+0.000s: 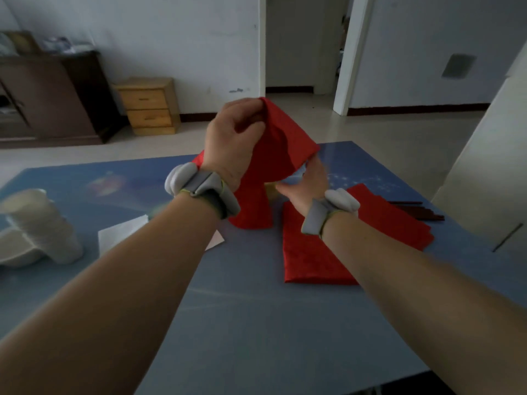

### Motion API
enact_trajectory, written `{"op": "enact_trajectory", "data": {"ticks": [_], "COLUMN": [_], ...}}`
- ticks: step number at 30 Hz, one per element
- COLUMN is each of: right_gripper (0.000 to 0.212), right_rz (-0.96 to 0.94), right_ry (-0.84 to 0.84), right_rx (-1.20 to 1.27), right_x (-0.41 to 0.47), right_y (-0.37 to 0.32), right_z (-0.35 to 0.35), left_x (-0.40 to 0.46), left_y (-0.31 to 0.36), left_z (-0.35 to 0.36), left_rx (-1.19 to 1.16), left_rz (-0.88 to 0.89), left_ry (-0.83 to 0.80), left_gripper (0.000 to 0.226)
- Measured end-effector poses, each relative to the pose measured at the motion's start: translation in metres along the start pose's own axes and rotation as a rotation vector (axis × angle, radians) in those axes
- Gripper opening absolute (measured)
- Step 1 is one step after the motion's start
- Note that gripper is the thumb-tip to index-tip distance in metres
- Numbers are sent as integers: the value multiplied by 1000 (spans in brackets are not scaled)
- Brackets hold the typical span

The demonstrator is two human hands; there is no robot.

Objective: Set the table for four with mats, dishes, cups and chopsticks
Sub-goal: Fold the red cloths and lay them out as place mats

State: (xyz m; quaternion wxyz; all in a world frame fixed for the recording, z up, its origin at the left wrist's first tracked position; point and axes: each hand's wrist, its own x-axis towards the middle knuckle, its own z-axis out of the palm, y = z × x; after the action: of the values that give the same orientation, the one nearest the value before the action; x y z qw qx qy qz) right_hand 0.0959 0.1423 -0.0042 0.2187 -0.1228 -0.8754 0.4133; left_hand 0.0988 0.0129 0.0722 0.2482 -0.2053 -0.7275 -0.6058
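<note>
My left hand [233, 138] pinches a red cloth mat [281, 149] by one edge and holds it up above the blue table [256, 323]. The mat hangs down and drapes toward the tabletop. My right hand [306, 182] reaches under the hanging mat, blurred, its fingers at the mat's lower edge; whether it grips is unclear. More folded red mats [313, 258] lie flat on the table under my right wrist. Dark chopsticks [416, 212] lie at the right edge. A stack of white cups [42, 226] and a white dish [17, 252] sit at the left.
White paper napkins [122, 232] lie on the table left of centre. A white door or panel [484, 166] stands close at the right. Beyond the table are a wooden drawer unit [148, 106], a dark cabinet [57, 101] and an open doorway.
</note>
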Motion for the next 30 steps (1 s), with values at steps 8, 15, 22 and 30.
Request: {"op": "enact_trajectory", "data": {"ticks": [8, 15, 22, 30], "right_gripper": [99, 9, 25, 15], "right_rz": [6, 27, -211, -508], "right_ry": [142, 60, 228, -166], "right_rx": [253, 380, 420, 182], "right_x": [-8, 0, 7, -4], "right_y": [-11, -15, -46, -67], "right_z": [-40, -75, -98, -87], "left_x": [-8, 3, 12, -6], "left_y": [42, 47, 31, 43], "left_z": [-16, -30, -34, -14], "left_rx": [-635, -881, -405, 796], "left_rz": [-212, -254, -240, 169], "left_ry": [35, 109, 174, -337], "left_gripper": [24, 22, 38, 72]}}
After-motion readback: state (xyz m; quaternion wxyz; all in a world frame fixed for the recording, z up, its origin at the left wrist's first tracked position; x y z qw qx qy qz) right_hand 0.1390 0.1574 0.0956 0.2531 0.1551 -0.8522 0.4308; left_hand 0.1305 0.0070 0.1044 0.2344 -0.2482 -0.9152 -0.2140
